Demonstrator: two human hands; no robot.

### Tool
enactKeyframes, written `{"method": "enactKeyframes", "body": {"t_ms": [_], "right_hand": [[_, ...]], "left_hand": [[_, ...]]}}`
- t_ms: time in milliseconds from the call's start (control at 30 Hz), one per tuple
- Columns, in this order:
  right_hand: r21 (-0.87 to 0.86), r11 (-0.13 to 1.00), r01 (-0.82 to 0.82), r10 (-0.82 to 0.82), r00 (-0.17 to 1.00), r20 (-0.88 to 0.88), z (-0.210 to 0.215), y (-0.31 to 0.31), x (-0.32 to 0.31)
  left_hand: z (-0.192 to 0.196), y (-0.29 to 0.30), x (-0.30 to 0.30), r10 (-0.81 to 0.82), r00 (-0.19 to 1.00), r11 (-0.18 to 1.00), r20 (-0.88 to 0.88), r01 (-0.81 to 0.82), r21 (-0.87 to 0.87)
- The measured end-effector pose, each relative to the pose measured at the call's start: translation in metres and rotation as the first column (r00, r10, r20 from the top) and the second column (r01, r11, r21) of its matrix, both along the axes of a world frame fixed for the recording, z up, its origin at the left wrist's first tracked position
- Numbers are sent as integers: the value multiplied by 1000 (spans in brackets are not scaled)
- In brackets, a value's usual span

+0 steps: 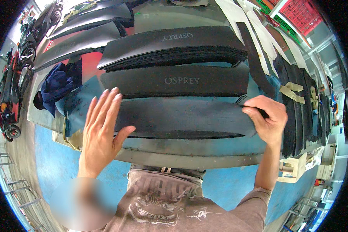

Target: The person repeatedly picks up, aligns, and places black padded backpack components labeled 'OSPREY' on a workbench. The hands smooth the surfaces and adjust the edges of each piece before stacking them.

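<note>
Two hands work the nearest stack of thin, dark, floppy fabric sheets [181, 118]: your right hand [267, 120] pinches the top sheet's right end, your left hand [102, 123] hovers flat, fingers spread, over the opposite end. It looks light and limp; support both ends.

Your right hand [267, 120] pinches the nearest black sheet's [181, 118] end; your left hand [102, 123] spreads flat on it, atop the counter [174, 156].

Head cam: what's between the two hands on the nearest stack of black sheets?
Only the bare top sheet of the nearest stack of long black fabric sheets spans from the open left hand to the right hand pinching its end, in the head view.
</note>
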State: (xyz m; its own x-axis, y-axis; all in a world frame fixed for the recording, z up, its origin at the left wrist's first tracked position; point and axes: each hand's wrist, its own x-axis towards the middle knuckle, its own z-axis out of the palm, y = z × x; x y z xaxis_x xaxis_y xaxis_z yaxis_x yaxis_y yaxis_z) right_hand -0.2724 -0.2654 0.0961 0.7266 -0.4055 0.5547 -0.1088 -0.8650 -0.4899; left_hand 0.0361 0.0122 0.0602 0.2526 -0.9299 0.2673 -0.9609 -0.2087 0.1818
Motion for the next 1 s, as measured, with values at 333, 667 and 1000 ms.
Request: {"method": "enactKeyframes", "body": {"t_ms": [333, 667, 1000], "right_hand": [[-181, 980, 80, -68, 995, 70, 39, 2, -21], [-225, 961, -159, 77, 938, -337, -55, 20, -67], [-121, 986, -112, 53, 910, -412, -67, 25, -70]], "left_hand": [[24, -18, 42, -202, 957, 935, -208, 126, -331], [-37, 33, 45, -239, 940, 960, -243, 191, -205], [-49, 43, 51, -205, 959, 971, -197, 173, -166]]}}
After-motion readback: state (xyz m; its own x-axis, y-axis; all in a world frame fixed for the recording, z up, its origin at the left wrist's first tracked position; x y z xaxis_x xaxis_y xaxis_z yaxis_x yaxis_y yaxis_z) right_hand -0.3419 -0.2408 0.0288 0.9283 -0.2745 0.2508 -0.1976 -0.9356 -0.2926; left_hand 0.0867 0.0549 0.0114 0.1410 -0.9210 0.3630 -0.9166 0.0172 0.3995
